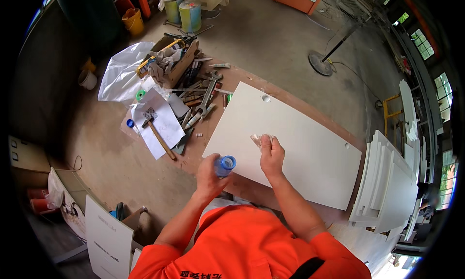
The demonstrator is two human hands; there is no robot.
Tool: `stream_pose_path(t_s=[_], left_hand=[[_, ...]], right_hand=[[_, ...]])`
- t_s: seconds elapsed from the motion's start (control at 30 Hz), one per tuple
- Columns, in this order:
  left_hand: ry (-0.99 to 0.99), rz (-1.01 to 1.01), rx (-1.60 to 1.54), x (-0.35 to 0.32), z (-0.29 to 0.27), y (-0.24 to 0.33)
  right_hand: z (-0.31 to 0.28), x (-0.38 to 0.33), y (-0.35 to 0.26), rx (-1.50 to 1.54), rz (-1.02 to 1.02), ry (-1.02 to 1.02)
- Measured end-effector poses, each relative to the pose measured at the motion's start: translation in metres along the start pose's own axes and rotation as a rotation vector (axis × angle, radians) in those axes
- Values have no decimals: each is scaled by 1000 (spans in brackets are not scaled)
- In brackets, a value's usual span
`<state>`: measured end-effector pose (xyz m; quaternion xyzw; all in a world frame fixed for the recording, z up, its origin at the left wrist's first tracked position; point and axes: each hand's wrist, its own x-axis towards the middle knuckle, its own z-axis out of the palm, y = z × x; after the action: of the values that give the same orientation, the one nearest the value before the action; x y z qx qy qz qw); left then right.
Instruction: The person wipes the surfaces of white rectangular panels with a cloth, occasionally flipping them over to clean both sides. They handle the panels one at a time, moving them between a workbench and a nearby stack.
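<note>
My left hand (208, 176) is closed around a clear bottle (224, 166) with a blue rim, beside the near edge of a white panel (295, 148). The bottle's mouth faces up and no cap is on it. Over the panel, my right hand (272, 155) grips a small crumpled, pale wad (255, 140), perhaps cloth or film. The panel lies flat on a brown worktable (252, 189) and has round holes near its far edge. To the left, a hammer (161, 139) rests on white paper (157, 119), near a blue cap (130, 123).
Wrenches (209, 92), tubes and other hand tools crowd the table's left end, near an open toolbox (184, 63). White panels (387, 187) are stacked at the right. A standing fan (334, 48) and metal drums (190, 15) stand beyond the table.
</note>
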<state>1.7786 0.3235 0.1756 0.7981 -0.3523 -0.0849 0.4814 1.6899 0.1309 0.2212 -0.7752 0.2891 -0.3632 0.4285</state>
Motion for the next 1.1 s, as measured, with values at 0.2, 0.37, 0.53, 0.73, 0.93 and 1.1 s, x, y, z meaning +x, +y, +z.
stream_pose_path(t_s=[0.2, 0.37, 0.53, 0.73, 0.93, 1.1], left_hand=[[271, -205, -324, -16, -25, -65], [516, -274, -332, -6, -23, -114], [521, -217, -223, 4, -12, -129], [496, -198, -175, 10, -6, -136], [430, -273, -193, 9, -11, -128], [555, -362, -169, 3, -9, -100]], right_hand=[[52, -65, 84, -568, -351, -729], [102, 1, 81, -576, -429, -831], [144, 160, 128, -830, -290, -535], [152, 173, 139, -905, -246, -527], [145, 182, 136, -837, -196, -526], [160, 161, 130, -875, -202, -546]])
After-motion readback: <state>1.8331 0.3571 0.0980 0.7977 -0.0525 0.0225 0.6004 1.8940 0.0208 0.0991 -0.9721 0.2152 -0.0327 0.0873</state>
